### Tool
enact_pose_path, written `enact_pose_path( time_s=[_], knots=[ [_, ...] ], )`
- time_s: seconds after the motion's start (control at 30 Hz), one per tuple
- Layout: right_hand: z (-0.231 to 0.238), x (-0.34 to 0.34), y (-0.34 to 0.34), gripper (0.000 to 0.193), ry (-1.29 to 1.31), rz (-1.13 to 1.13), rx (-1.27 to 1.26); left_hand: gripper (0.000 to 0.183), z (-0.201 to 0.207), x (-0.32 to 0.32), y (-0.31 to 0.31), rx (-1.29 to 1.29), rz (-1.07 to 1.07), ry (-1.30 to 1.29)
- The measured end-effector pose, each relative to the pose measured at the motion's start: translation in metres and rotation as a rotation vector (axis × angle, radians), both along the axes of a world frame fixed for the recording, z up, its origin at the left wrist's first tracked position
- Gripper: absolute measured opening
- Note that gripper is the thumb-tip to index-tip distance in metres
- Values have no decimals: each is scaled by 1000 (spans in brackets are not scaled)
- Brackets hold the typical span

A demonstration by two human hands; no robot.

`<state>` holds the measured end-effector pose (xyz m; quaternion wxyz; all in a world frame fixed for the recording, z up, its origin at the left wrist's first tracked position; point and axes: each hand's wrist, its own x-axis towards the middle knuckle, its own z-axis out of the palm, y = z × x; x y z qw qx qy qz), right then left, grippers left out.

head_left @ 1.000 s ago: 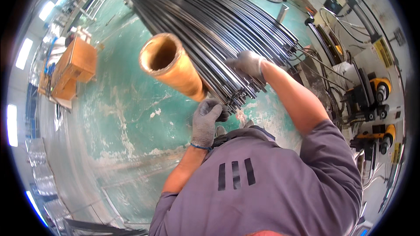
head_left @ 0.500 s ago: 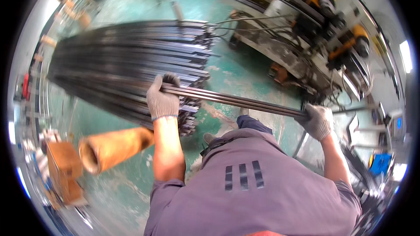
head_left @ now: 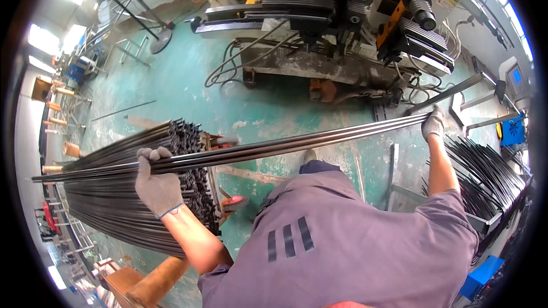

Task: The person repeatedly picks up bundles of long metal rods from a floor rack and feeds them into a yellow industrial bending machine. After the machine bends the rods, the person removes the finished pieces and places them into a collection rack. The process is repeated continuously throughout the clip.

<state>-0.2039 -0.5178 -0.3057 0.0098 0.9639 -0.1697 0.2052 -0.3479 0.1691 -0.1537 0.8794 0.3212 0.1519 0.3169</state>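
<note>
A few long, thin dark metal bars [head_left: 297,142] stretch across my front, level with one another, from the far left to my right side. My left hand [head_left: 158,188], in a grey knit glove, is closed about them over the big bundle of bars [head_left: 120,214], thumb and fingertips showing above them. At their right end my right hand [head_left: 435,124], gloved too, is wrapped round the bar ends. The bundle lies to the left, its cut ends facing right. Whether the held bars touch the bundle I cannot tell.
Ahead stands a machine [head_left: 319,68] with yellow motors and loose cables. At right are another stack of dark bars [head_left: 485,177], a metal frame and blue boxes [head_left: 484,276]. A brown cardboard tube [head_left: 157,282] is at lower left; a round-based stand [head_left: 161,41] is at far left.
My view has turned toward the machine. The bars now reach out longer across it, and my hands are farther apart, the right one farther out. Both still hold the bars.
</note>
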Motion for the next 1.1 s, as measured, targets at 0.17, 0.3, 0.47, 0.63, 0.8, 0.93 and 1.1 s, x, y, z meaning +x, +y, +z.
enact_pose_path(
  time_s=[0.17,0.3,0.47,0.63,0.8,0.93,1.1],
  knots=[
    [3,8,119,44,-54,189,2601,11,-1,76,-107,-36,-254,78],
    [37,36,226,25,-227,-78,2888,14,-22,132,-145,-25,-420,77],
    [37,85,181,21,-415,-48,2541,28,-2,186,-110,111,-592,-107],
    [37,123,127,24,-630,38,2400,26,0,242,-17,55,-568,-106],
    [39,169,128,21,-833,-206,2113,20,-39,310,2,3,-480,-18],
    [66,200,209,22,-900,-241,2188,25,-60,359,7,4,-529,49],
    [72,236,239,21,-818,-413,2139,27,-55,401,-4,-45,-619,141]
  ],
)
